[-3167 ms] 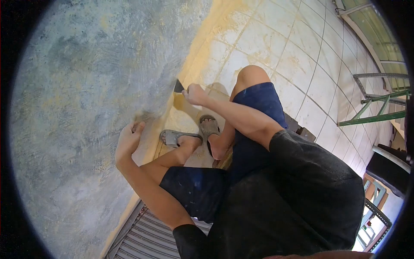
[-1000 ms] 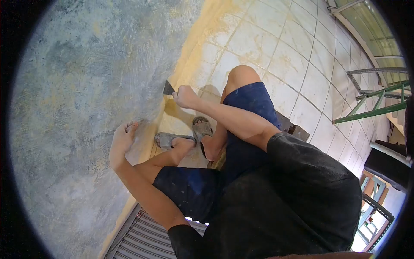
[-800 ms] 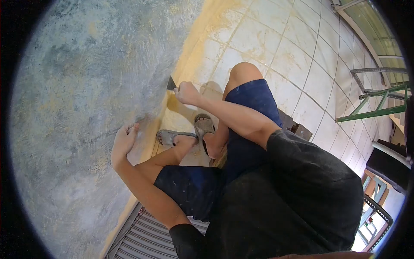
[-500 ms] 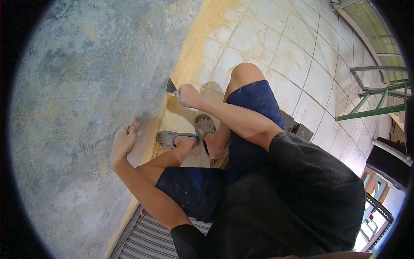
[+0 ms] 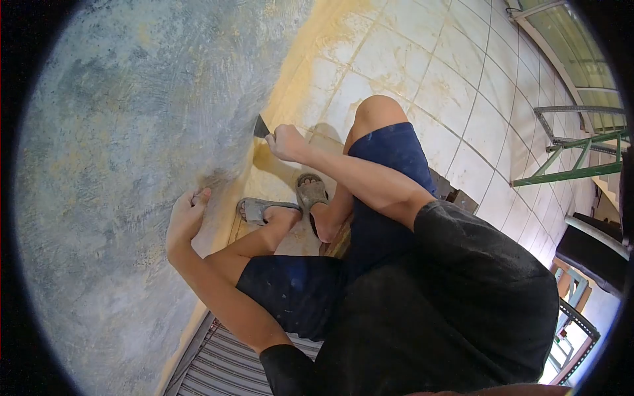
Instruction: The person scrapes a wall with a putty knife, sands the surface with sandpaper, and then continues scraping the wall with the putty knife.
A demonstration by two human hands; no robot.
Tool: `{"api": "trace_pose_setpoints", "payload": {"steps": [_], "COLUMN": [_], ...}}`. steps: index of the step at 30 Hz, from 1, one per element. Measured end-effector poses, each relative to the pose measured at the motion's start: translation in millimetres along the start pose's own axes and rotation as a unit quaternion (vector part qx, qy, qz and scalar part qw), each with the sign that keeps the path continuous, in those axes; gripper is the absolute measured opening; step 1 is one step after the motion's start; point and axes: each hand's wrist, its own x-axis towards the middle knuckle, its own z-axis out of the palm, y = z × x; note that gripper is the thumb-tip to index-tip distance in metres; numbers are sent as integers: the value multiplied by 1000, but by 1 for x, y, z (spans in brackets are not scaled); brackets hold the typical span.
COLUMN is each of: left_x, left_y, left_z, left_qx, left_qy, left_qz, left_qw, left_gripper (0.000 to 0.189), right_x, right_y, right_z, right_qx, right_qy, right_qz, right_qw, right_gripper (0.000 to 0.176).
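My right hand (image 5: pixel 287 143) is closed round a putty knife (image 5: pixel 261 126). Its dark blade shows past my fist, its edge at the mottled blue-grey wall (image 5: pixel 132 132), just above the yellowish strip where wall meets floor. On the near side, my left hand (image 5: pixel 187 218) is closed, thumb and fingers pinched together close to the wall. What lies between those fingers, if anything, I cannot make out. A dark brownish smudge (image 5: pixel 214 177) marks the wall just beyond the left fingertips.
My sandalled feet (image 5: pixel 267 212) rest on the tiled floor (image 5: pixel 422 79) between my hands, close to the wall's foot. A ribbed metal shutter (image 5: pixel 244 363) is behind my left arm. Green metal framing (image 5: pixel 568 173) and a black padded object (image 5: pixel 591 254) stand at the right.
My left hand has shifted very slightly left and down along the wall. My right hand and the putty knife stay almost where they were.
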Motion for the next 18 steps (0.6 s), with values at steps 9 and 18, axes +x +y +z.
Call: {"api": "trace_pose_setpoints", "payload": {"steps": [9,18], "left_x": [0,1], "left_y": [4,3], "left_z": [1,1], "left_qx": [19,39], "left_qy": [24,-4], "left_qz": [5,-11], "left_qw": [1000,999], "left_gripper": [48,47], "right_x": [8,9], "right_y": [19,30], "right_z": [15,16], "right_qx": [-9,0], "right_qy": [1,-1], "right_qz": [18,-12], "right_qw": [1000,1000], "right_gripper": [39,41]}}
